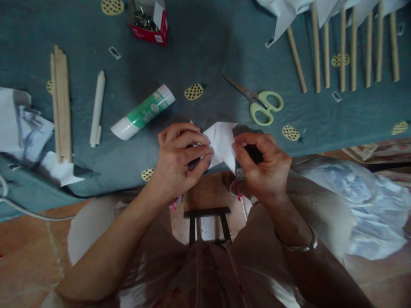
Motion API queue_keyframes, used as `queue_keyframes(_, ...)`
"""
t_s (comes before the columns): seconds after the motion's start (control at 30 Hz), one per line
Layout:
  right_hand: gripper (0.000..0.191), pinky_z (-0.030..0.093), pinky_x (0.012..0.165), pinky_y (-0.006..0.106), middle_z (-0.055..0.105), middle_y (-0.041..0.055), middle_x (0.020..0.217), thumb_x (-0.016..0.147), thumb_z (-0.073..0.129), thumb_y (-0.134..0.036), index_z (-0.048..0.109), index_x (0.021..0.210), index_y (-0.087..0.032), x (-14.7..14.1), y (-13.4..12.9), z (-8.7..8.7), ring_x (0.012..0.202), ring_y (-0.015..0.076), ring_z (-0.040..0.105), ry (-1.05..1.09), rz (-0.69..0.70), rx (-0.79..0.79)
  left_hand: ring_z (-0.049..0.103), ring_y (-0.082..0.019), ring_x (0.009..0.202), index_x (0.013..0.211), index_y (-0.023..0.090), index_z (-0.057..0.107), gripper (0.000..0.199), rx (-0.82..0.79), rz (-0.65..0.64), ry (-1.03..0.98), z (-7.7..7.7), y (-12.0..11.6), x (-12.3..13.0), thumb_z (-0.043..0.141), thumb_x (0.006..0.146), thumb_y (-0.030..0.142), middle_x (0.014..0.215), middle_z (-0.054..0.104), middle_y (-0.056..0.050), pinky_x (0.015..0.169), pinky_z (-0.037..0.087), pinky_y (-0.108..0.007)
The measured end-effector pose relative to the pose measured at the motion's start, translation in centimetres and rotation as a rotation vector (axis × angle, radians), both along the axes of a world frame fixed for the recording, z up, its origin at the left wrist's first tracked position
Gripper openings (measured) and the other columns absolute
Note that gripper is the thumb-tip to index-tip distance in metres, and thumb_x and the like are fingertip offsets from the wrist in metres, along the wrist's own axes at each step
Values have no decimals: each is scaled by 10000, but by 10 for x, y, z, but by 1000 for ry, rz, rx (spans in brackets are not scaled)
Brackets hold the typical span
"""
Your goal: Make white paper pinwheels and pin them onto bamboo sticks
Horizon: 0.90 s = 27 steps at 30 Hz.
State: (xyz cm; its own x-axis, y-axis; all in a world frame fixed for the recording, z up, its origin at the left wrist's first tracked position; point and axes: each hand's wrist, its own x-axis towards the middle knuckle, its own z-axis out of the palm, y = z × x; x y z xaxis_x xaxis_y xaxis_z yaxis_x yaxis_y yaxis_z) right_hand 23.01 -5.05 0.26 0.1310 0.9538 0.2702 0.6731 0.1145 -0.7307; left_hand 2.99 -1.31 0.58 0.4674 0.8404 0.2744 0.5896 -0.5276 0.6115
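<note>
Between my hands is a white folded paper pinwheel (221, 143), held just over the table's front edge. My left hand (181, 156) pinches its left side with the fingers closed. On its right edge, my right hand (265, 162) grips the paper between thumb and forefinger. Scissors with light green handles (265, 107) lie beyond my right hand, blades pointing up and left. A green and white glue stick (144, 112) rests beyond my left hand, lying at a slant.
A red box of metal pins (149, 25) stands at the back. On the left lie a white pen (97, 109), wooden sticks (62, 105) and paper scraps (37, 132). Several sticks (343, 51) with white paper are at the upper right. A plastic bag (369, 205) sits by my right leg.
</note>
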Motion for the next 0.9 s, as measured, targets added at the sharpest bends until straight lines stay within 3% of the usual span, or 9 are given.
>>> queue_keyframes(0.27,104,583,808,376,755,4,883,883,670,-153,707,951,-223,-3,3,0,847,195,693,-56,78,94,614,-290,1141,875,288,743,107,40,-2,-24,-3,-2,0,641,903,270,988,755,-10,973,421,-515)
queue_keyframes(0.53,158,588,852,396,770,63,1025,936,602,-132,687,1022,-234,-1,5,0,921,211,696,-246,224,213,597,-300,1175,880,310,730,115,-5,-8,-8,-1,0,0,620,910,296,1001,745,-2,994,409,-528)
queue_keyframes(0.7,136,598,842,378,773,122,1032,915,609,-90,712,992,-134,1,4,-3,924,216,691,-306,266,268,617,-279,1131,877,274,744,109,62,-3,-32,-3,-1,0,640,909,279,986,762,-1,955,440,-517)
queue_keyframes(0.9,146,592,845,365,772,128,1038,916,595,-82,719,982,-123,1,4,-1,924,213,689,-328,275,268,616,-278,1123,894,283,756,99,43,-9,-37,-1,0,0,657,898,284,991,765,3,978,437,-531)
